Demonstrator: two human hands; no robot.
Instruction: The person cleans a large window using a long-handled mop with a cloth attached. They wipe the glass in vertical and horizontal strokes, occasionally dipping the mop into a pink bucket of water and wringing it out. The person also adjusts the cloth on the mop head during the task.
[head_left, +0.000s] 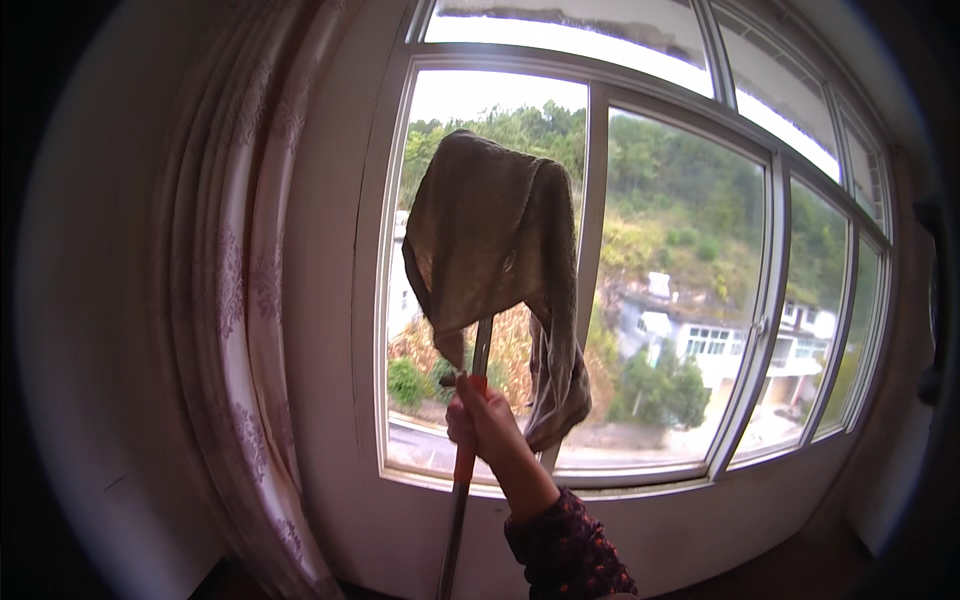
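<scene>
My right hand grips the orange sleeve of a metal pole, its forearm rising from the lower right. Over the pole's upper end hangs a dark brownish cloth, seen against the left window pane. The cloth hides whatever head the pole has. One corner of it hangs down to my fingers, while a longer fold droops to the right of the hand. Whether the cloth touches the glass I cannot tell. My left hand is out of view.
A white-framed sliding window spans the wall ahead, with a narrow sill below. Patterned curtains hang gathered on the left. White wall runs under the window. Trees, a road and white buildings lie outside.
</scene>
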